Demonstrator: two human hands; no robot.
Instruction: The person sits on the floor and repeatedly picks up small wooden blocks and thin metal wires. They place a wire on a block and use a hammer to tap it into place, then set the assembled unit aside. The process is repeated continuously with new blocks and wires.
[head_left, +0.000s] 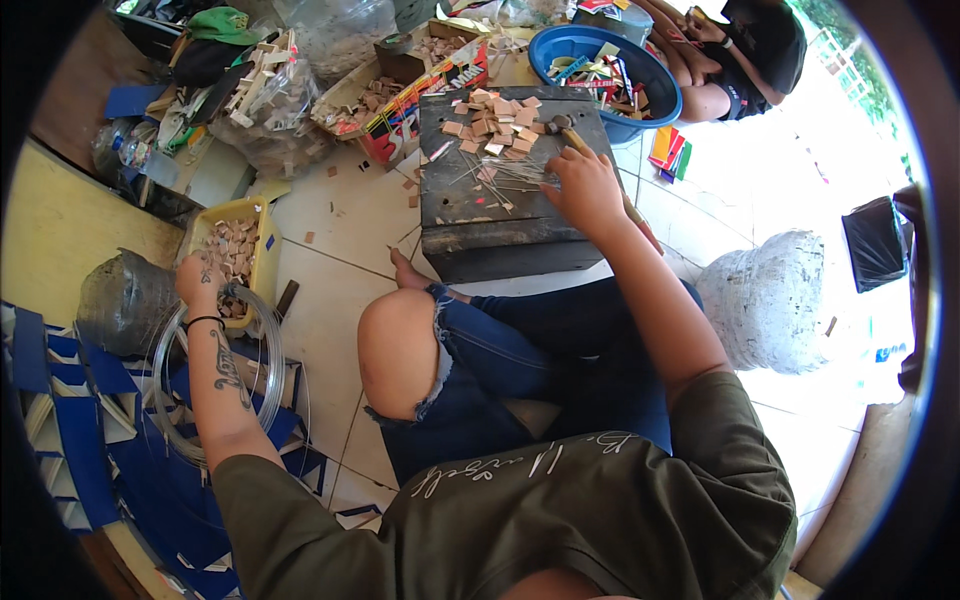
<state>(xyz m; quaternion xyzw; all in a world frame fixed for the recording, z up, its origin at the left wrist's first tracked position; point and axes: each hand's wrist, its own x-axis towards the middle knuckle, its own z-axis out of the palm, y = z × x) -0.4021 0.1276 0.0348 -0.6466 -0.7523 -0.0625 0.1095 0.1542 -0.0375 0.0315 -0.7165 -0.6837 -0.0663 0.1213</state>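
Head: right hand (585, 192) at thin wires (508, 172)

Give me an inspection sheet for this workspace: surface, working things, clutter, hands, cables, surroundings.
Surface: dark box, scuffed top.
Working things: brown pieces heaped on it; thin wires nearer; hammer near its right edge.
Clutter: blue boxes lower left; stuffed clear bag upper left.
Left hand: at yellow tub, near wire coil; grip unclear.
Right hand: by wires and hammer; grip unclear.
Cables: nothing seen.
Surroundings: another person beside blue basin.
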